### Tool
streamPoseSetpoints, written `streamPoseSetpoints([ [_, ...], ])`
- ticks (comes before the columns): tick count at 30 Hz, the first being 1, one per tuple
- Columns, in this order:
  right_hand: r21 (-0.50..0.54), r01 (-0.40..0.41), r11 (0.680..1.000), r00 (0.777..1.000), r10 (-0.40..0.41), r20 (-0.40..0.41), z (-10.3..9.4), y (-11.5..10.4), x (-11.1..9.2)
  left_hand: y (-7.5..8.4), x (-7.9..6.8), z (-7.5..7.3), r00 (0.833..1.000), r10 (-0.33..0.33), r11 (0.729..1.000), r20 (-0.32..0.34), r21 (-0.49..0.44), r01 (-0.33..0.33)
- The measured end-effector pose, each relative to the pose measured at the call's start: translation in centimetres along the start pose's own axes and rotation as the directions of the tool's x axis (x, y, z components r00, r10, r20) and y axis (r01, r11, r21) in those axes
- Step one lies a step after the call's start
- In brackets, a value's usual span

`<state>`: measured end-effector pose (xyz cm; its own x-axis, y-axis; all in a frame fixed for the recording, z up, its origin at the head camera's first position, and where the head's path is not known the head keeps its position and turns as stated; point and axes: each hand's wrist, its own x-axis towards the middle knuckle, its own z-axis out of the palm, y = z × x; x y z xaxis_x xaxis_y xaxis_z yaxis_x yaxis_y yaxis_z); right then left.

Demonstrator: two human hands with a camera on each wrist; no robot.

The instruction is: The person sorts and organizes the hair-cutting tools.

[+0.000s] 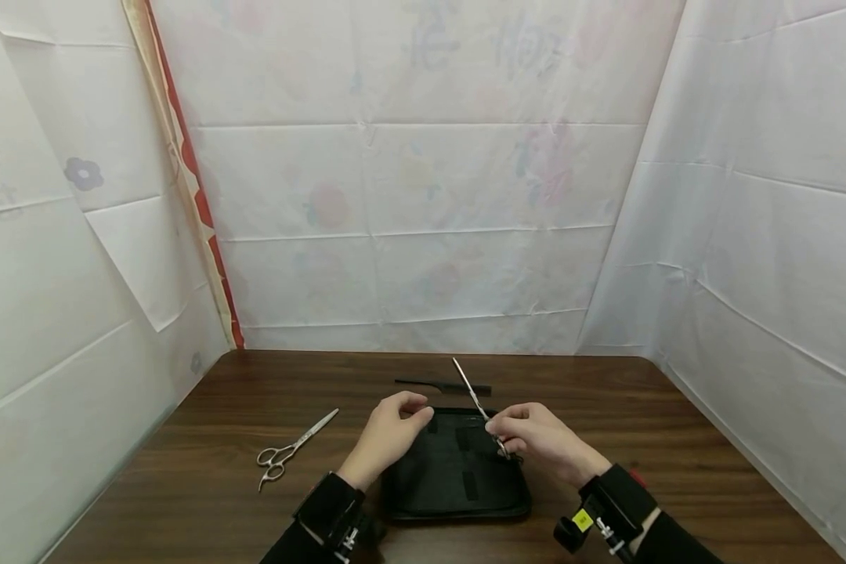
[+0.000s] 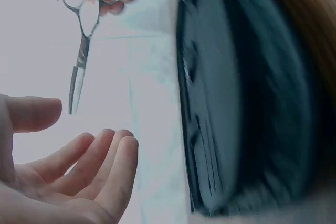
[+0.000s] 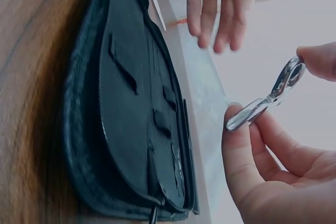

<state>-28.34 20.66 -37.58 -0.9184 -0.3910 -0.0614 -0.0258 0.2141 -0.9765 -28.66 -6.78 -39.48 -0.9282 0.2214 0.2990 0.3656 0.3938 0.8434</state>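
Observation:
Silver scissors [image 1: 479,407] are pinched by the handles in my right hand [image 1: 543,440], tips pointing up and away, above the right part of a black case [image 1: 433,482]. In the right wrist view, my thumb is at the finger-ring end of the scissors [image 3: 251,114] and fingers lie against the metal. My left hand [image 1: 388,435] hovers near the case's upper left edge, fingers loosely bent, holding nothing. The left wrist view shows a gap between its fingertips and the blade tips [image 2: 76,98]. Inside the case [image 3: 123,124] are elastic loops and slots.
A second pair of silver scissors [image 1: 299,444] lies on the brown wooden table [image 1: 204,501], left of the case. Behind the case lies a black tail comb [image 1: 451,387]. White sheets [image 1: 423,274] hang around the back and both sides.

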Motion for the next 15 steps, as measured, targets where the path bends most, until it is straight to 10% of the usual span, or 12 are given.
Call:
streamPoseSetpoints([
  [8,-0.001,0.013,1.0,1.0,-0.013,-0.015,1.3,-0.4,-0.2,1.5,0.3,0.4,0.983,-0.178,0.9,0.045,-0.396,0.182],
  [15,-0.006,0.013,1.0,1.0,-0.013,-0.004,2.0,-0.4,-0.3,1.7,0.4,1.1,0.981,-0.18,0.842,0.073,-0.504,0.192],
])
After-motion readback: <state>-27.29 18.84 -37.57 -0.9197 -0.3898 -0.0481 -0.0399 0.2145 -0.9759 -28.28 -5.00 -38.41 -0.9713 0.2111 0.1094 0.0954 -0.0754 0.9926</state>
